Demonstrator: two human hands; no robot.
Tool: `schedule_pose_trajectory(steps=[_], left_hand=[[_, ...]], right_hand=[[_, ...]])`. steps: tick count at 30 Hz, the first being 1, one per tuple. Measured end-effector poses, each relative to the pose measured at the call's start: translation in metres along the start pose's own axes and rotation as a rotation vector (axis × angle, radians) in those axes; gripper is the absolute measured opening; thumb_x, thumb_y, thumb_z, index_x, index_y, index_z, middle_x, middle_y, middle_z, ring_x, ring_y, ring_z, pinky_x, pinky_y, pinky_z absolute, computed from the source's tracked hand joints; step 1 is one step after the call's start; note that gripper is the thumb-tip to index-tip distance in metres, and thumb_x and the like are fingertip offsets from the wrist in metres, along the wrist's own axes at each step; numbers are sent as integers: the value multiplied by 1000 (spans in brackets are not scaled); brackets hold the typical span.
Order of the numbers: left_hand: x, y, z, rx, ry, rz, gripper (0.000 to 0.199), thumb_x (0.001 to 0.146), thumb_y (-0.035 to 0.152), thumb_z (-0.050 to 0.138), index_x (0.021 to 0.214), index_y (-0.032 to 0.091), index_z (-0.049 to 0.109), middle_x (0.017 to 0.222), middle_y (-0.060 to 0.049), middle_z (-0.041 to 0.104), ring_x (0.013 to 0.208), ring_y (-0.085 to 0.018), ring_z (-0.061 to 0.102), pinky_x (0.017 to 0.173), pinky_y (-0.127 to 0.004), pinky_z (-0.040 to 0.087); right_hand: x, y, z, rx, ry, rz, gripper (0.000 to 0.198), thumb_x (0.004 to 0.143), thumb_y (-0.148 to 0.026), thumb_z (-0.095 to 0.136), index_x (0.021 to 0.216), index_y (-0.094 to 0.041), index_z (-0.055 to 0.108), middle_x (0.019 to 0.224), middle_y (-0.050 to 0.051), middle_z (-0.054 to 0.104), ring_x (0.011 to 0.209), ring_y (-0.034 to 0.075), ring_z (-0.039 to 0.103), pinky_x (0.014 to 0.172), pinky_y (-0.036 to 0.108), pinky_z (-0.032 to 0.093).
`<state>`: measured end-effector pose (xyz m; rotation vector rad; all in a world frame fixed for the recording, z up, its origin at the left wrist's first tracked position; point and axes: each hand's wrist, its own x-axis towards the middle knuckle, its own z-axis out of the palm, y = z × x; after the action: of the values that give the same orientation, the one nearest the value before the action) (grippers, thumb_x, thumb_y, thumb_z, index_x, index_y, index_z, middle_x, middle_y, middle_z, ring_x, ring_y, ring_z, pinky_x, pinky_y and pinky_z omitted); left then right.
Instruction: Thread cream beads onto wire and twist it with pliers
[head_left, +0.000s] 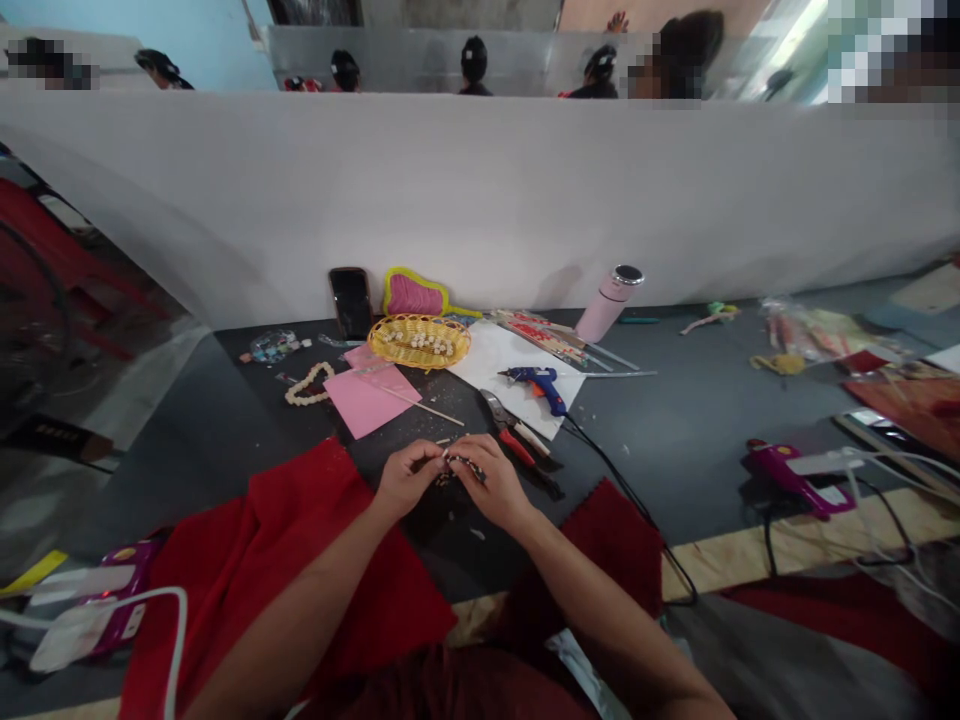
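Note:
My left hand (409,478) and my right hand (491,478) meet over the dark table, fingertips pinched close together. Between them shows a small pale piece (445,456), too tiny to name. Several small light and dark bits lie just under the fingers. Close to my right hand are pliers with red grips (517,450). A blue glue gun (536,380) rests on a white sheet (487,350) further back. Beyond my left hand a thin wooden stick (435,409) lies partly across pink paper (367,402).
At the back stand a yellow basket (382,352) of small pale pieces, a phone (350,303) and a pink flask (606,308). Red cloth (255,550) covers the front left. The glue gun's black cord (622,480) runs right. Purple power strips (810,490) sit at both sides.

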<state>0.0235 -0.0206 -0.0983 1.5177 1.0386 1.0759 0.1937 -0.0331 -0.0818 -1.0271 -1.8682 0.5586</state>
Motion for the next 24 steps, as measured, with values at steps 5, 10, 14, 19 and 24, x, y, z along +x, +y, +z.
schedule_pose_trajectory(steps=[5,10,14,19,24], left_hand=[[-1,-1,3,124,-24,93,9,76,25,64,70,19,67,74,-4,62,75,-17,56,72,-27,42],[0,-1,7,199,-16,103,7,75,20,63,80,22,69,80,-5,65,80,-19,58,76,-29,43],[0,-2,6,243,22,105,15,78,19,59,90,23,68,89,-6,65,87,-20,57,80,-31,42],[1,-2,5,252,1,136,13,79,20,58,85,23,69,82,-5,64,84,-20,56,79,-31,41],[1,3,6,190,23,137,10,78,21,59,80,23,69,80,-5,65,83,-21,55,79,-32,40]], right_hand=[[-5,7,3,91,-20,49,9,86,-23,54,92,-23,61,93,6,63,94,19,57,83,36,48],[-5,13,-2,58,-68,133,11,89,-22,48,91,-21,58,85,4,64,79,15,60,72,28,49],[-6,17,-2,-22,-90,104,10,87,-20,49,88,-21,59,81,3,64,75,15,60,71,27,48],[-9,19,0,-7,-118,38,14,87,-17,48,94,-21,59,88,5,64,84,16,60,77,30,49],[-9,18,0,-23,-92,70,21,87,-20,50,106,-21,56,91,6,63,86,18,60,77,31,50]])
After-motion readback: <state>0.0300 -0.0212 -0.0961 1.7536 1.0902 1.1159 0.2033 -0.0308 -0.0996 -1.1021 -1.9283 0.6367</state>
